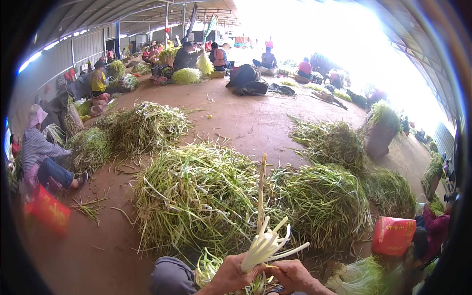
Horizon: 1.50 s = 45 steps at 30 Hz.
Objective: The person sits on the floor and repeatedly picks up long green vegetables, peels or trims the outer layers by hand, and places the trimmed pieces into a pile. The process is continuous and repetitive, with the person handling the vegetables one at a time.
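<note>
My left hand (233, 272) grips a bunch of pale scallion-like stalks (262, 247), whose white ends fan upward and to the right. Just beside it, my right hand (291, 275) pinches a thin yellowish strand (271, 266) at the bunch's lower side. Loose green and white stalks (210, 266) lie beneath the hands, partly hidden by them. Behind the bunch a thin wooden stick (261, 191) stands upright. A large heap of green stalks (195, 195) rises in front of me, with another green heap (324, 202) to its right.
My knee (172, 276) is at lower left. Finished-looking white bundles (356, 276) lie at lower right by a red printed bag (394, 236). Another red bag (49, 211) is at left, near a seated person (46, 147). More heaps (143, 127) and seated people (267, 59) stretch across the concrete floor (236, 110).
</note>
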Tool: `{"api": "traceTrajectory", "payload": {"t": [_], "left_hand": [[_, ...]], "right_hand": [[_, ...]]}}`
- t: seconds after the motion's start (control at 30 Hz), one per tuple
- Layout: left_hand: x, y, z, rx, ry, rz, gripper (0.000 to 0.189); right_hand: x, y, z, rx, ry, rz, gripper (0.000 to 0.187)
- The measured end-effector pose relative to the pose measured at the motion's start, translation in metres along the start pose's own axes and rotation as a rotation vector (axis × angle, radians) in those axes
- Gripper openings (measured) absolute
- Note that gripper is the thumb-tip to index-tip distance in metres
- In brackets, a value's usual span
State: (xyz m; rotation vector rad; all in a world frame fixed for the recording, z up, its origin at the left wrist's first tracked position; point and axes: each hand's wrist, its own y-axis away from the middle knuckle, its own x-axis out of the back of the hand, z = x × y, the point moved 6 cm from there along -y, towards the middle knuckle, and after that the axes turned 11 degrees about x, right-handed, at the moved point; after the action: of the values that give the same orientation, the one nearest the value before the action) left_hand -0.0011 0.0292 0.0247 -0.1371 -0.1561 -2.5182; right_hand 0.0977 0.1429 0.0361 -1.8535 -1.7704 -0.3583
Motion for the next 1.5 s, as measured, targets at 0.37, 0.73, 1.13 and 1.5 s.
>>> {"api": "traceTrajectory", "payload": {"t": [0.37, 0.73, 1.13, 1.5], "left_hand": [[-0.002, 0.004, -0.007, -0.058, -0.027, -0.292, 0.024], [0.055, 0.004, -0.002, 0.107, 0.574, 0.112, 0.016], [0.019, -0.005, -0.015, 0.126, 0.469, 0.005, 0.020], [0.031, 0.005, 0.009, -0.024, -0.128, 0.332, 0.025]], "right_hand": [[0.147, 0.099, 0.103, 0.268, -0.749, 1.351, 0.025], [0.172, 0.147, 0.160, -0.139, -0.160, 0.979, 0.025], [-0.009, -0.024, -0.004, 0.108, -0.171, -0.095, 0.031], [-0.001, -0.016, -0.002, 0.083, 0.100, 0.056, 0.013]]}}
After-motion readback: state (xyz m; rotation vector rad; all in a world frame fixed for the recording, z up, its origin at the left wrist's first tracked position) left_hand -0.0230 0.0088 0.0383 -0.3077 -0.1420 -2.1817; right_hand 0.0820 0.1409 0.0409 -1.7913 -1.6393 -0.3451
